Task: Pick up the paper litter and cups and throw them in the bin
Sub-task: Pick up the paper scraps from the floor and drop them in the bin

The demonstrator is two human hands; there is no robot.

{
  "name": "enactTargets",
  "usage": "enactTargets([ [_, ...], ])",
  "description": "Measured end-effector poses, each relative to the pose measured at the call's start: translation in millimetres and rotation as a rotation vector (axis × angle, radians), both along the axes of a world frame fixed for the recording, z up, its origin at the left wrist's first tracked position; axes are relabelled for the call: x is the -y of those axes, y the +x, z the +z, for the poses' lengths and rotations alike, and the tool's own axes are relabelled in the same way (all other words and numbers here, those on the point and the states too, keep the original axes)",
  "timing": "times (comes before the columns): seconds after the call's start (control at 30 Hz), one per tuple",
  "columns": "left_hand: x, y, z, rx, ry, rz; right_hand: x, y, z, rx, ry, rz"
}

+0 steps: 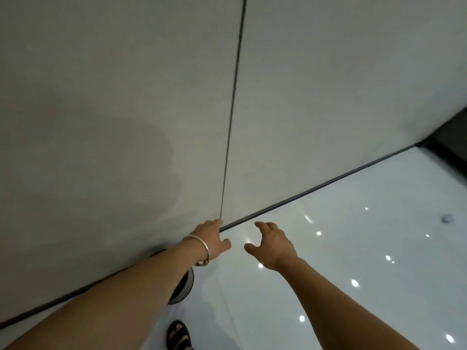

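Two bare forearms reach low over a glossy floor (328, 223), and both hands are empty.

The left forearm crosses what looks to be the bin (185, 286), dark and round, mostly hidden beneath it at the foot of the wall (126, 97). A sandalled foot (178, 334) stands just below. The left hand (212, 238), with a bangle (202, 245) at the wrist, has its fingers relaxed and apart, holding nothing, tips near the wall's base. The right hand (273, 246) is just beside it, fingers spread wide and slightly hooked, also empty. No paper litter or cups show. Judged step: hands are free by the bin, so a pickup is due. The next move calls for turning to find litter elsewhere.
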State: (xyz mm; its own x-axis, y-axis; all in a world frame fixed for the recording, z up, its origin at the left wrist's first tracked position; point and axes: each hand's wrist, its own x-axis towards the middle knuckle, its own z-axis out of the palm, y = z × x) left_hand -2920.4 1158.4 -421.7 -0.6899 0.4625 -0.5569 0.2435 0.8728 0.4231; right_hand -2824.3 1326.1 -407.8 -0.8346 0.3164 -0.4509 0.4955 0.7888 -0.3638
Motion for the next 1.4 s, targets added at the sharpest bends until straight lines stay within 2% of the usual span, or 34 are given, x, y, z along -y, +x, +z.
enactTargets([
  [0.3,-244,140,76,-0.159,0.049,-0.45,-193,217,69,-0.082,0.115,-0.41],
  [0.53,-402,249,106,-0.224,0.149,-0.738,-299,350,89,-0.051,0.125,-0.711],
  [0.87,-602,311,82,-0.18,0.144,-0.968,-442,434,77,0.028,0.114,-0.983],
  [1.1,-758,344,94,-0.174,0.194,-1.135,-553,476,90,0.025,0.137,-1.198],
  [1.4,-905,415,75,-0.147,0.142,-1.252,-678,542,66,0.102,0.063,-1.258],
])
